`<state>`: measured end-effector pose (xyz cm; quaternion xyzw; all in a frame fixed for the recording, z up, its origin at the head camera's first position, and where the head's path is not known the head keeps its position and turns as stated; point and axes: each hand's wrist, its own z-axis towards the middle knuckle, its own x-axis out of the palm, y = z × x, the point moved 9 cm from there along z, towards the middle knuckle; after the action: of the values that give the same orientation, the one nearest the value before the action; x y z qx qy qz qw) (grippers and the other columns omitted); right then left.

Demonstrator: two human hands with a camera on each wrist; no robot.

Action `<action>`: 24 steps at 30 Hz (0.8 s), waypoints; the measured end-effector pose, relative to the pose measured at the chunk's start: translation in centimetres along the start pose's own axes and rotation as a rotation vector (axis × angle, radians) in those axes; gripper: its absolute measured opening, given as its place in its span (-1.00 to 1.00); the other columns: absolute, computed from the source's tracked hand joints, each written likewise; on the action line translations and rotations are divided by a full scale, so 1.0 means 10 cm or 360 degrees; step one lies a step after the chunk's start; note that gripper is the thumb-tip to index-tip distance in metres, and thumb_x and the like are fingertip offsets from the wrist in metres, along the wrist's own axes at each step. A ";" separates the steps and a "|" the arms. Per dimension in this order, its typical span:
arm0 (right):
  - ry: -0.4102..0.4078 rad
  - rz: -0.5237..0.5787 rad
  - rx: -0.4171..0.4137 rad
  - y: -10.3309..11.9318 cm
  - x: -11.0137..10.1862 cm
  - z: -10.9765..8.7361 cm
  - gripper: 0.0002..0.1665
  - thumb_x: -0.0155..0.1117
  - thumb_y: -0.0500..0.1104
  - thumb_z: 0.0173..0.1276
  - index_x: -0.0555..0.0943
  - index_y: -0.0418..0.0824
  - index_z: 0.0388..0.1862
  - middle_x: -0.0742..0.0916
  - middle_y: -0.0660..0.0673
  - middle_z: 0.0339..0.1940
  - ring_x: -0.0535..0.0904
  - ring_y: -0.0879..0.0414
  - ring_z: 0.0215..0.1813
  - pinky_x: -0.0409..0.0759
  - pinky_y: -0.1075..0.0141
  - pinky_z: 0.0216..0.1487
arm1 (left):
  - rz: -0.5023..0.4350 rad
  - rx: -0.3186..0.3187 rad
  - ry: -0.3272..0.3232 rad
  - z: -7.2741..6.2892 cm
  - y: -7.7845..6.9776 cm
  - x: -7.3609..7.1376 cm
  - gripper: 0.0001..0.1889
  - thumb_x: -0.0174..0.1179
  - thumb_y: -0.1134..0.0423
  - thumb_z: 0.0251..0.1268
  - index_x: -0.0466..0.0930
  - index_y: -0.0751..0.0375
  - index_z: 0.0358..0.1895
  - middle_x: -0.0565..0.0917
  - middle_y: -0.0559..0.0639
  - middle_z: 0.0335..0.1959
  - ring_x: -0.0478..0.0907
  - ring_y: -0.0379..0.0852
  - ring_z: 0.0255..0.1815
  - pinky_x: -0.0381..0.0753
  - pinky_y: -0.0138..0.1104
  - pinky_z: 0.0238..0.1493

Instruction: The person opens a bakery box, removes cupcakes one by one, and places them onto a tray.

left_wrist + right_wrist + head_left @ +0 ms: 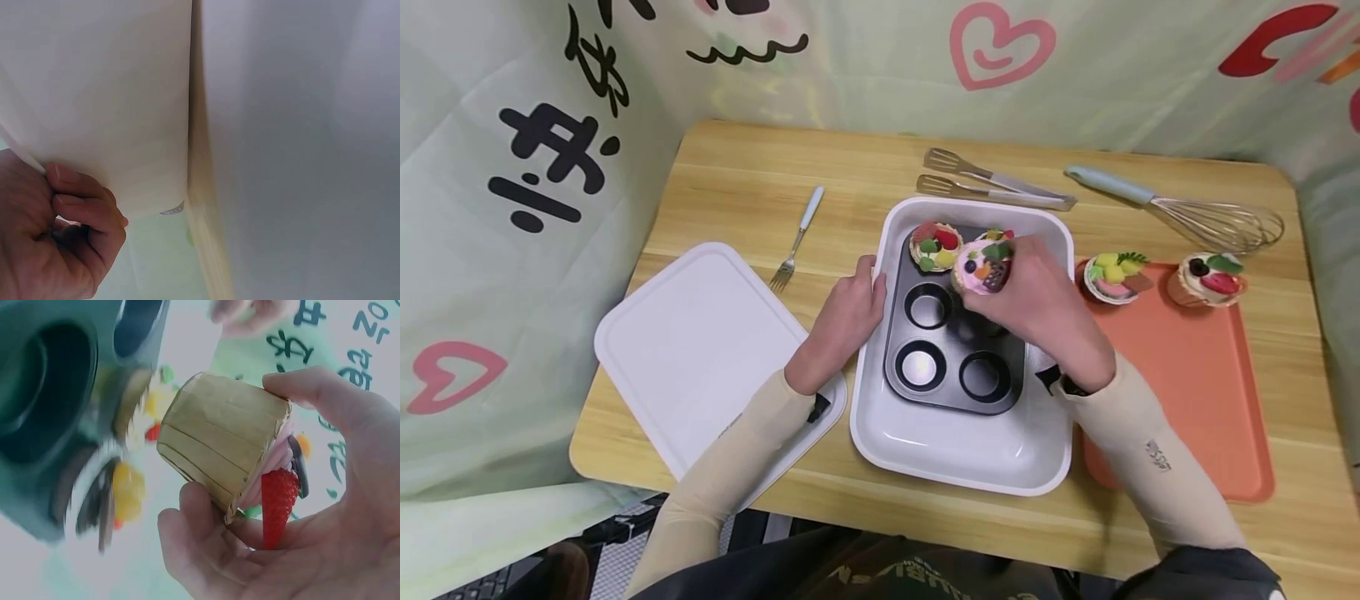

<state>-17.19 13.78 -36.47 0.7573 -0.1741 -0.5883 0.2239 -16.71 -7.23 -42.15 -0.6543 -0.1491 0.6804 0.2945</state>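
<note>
My right hand (1037, 292) holds a pink-topped cupcake (981, 268) above the dark muffin tin (955, 404). In the right wrist view, thumb and fingers grip this cupcake (219, 425) by its pale wrapper, with a strawberry piece and a dark biscuit on its cream. The tin lies inside a white basin (955, 467). A fruit-topped cupcake (936, 247) sits in the tin's back left cup; another (1000, 236) at back right is mostly hidden. My left hand (850, 312) holds the basin's left rim; in the left wrist view its fingers curl against the basin wall (112, 94).
Right of the basin lies an orange tray (1202, 400), with a yellow-topped cupcake (1112, 279) and a strawberry cupcake (1206, 281) at its back. A white lid (700, 350) lies left, near a fork (797, 242). Tongs (1000, 187) and a whisk (1180, 208) lie behind.
</note>
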 end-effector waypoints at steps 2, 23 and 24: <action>-0.0035 0.0026 0.0034 -0.10 -0.12 -0.03 -0.13 0.45 0.16 0.10 0.39 -0.45 0.12 0.53 -0.35 -0.04 0.50 -0.22 -0.09 0.51 -0.08 -0.08 | 0.0000 -0.0002 0.0011 0.01 -0.01 0.01 -0.66 -0.06 0.25 0.59 0.38 0.44 0.21 0.61 0.30 -0.57 0.64 0.15 -0.51 0.59 -0.04 -0.48; -0.0411 0.0044 0.0267 -1.17 -0.86 -0.47 -0.37 0.48 0.18 0.13 0.50 -0.33 -0.24 0.60 -0.26 -0.35 0.48 -0.09 -0.43 0.41 0.24 -0.57 | -0.0060 -0.0078 0.0047 -0.01 0.04 0.03 -0.63 -0.07 0.23 0.59 0.37 0.43 0.24 0.63 0.35 -0.50 0.65 0.18 -0.46 0.61 -0.03 -0.44; -0.0409 0.0046 0.0275 -1.21 -0.86 -0.49 -0.37 0.48 0.15 0.13 0.48 -0.35 -0.21 0.60 -0.27 -0.32 0.49 -0.10 -0.41 0.41 0.24 -0.57 | -0.0062 -0.0079 0.0043 -0.01 0.04 0.03 -0.64 -0.08 0.22 0.59 0.37 0.43 0.24 0.63 0.34 -0.50 0.65 0.18 -0.46 0.61 -0.03 -0.43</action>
<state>-14.53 29.14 -35.02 0.6896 -0.2622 -0.6599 0.1424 -16.68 -7.42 -42.64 -0.6676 -0.1746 0.6617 0.2934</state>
